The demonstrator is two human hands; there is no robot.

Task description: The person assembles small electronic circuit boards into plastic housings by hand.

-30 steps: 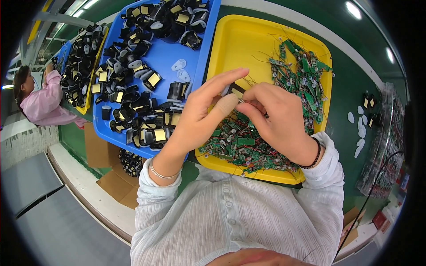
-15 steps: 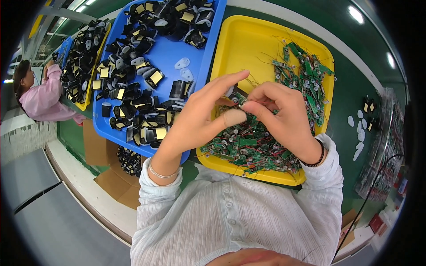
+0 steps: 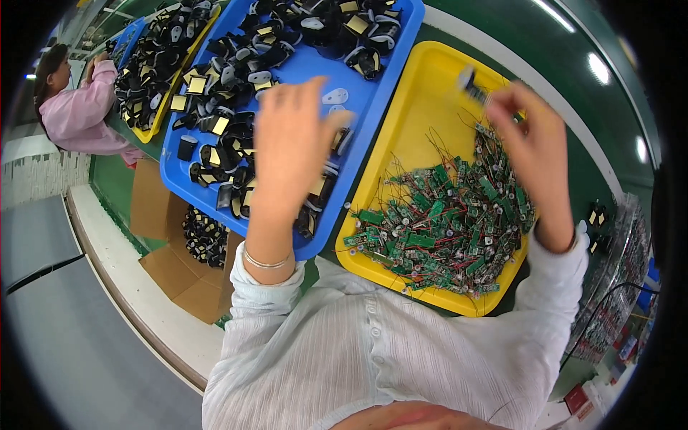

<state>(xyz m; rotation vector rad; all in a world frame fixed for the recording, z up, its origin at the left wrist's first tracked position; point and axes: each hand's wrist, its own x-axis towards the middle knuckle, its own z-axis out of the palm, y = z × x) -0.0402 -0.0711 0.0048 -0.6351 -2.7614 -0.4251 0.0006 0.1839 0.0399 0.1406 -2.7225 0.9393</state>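
Observation:
My left hand (image 3: 292, 143), smeared by motion, hovers over the blue tray (image 3: 373, 136). Its fingers look stretched out with the thumb apart, and nothing shows in it. Under and around it lie black plastic housings (image 3: 222, 125) with pale yellow pads and grey oval pieces. My right hand (image 3: 534, 136) is raised over the far right part of the yellow tray (image 3: 412, 93). Between its thumb and fingers it pinches a small circuit board (image 3: 474, 89), blurred, with a pale round end pointing left. Below it, green circuit boards (image 3: 451, 222) with thin red and black wires are heaped.
A cardboard box (image 3: 179, 269) of black parts stands at the lower left. Further left, a person in pink (image 3: 82, 107) works beside another yellow tray (image 3: 147, 132) of housings. Clear plastic trays (image 3: 616, 279) are stacked at the right, with a black cable in front.
My hands, close together over the yellow tray before, have separated. The left moved left over the blue tray; the right moved up and right with a circuit board. The whole view has shifted too.

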